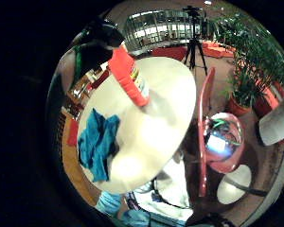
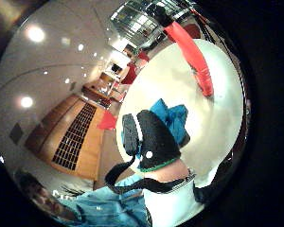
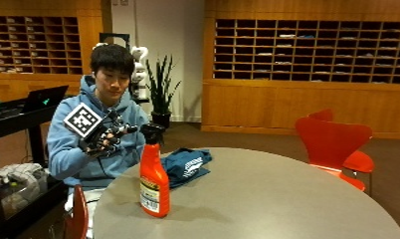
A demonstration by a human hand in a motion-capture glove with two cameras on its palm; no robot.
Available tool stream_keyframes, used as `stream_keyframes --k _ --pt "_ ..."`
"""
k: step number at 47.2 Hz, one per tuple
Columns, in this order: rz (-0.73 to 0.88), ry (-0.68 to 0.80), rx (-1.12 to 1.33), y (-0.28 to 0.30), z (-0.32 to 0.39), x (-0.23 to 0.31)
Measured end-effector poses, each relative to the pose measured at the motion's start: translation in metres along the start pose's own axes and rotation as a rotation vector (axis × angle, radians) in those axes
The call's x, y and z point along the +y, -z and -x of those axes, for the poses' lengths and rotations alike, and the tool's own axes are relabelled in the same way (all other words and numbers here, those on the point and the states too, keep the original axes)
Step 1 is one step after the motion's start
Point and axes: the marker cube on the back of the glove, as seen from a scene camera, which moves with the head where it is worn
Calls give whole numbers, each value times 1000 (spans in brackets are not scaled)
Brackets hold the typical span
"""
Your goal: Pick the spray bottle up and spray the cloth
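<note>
An orange spray bottle [image 3: 153, 179] with a black trigger head stands upright near the round table's edge, also seen in the palm views [image 1: 128, 75] [image 2: 191, 52]. A blue cloth [image 3: 185, 164] lies crumpled on the table beyond the bottle, close to the person [image 1: 98, 144] [image 2: 173, 118]. My gloved right hand [image 3: 106, 138] hovers in the air beside the bottle's head, a little apart from it, fingers loosely spread and holding nothing. A gloved finger [image 2: 151, 137] shows close to the thumb-side camera.
The round grey table [image 3: 266, 199] stretches away to the right of the bottle. Orange chairs stand at the far right [image 3: 336, 142] and at the table's near left edge [image 3: 77, 214]. A cart with a laptop [image 3: 28, 107] is on the left.
</note>
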Motion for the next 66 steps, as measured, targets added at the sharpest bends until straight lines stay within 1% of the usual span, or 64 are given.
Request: stream_keyframes --k 4,9,16,19,23,27,30,34,36,43,48,52,57,66 --pt "19 -84 -26 -5 -1 -6" --pt "-47 -28 -91 -17 -8 -13" --pt "-74 -77 -188 -31 -14 -30" --pt "-124 -120 -226 -40 -17 -43" --pt "-67 -159 -298 -51 -22 -53" --pt "-172 -220 -328 -67 -27 -83" --pt "-148 -257 -337 -75 -27 -91" --pt "-109 -265 -361 -83 -28 -94" --pt "-117 -270 -373 -86 -29 -98" --pt "-219 -286 -407 -93 -28 -120" --pt "-188 -303 -430 -95 -24 -125" --pt "-162 -214 -437 -96 -24 -125" --pt "-200 -324 -464 -95 -17 -136" --pt "-192 -384 -498 -92 -12 -148"
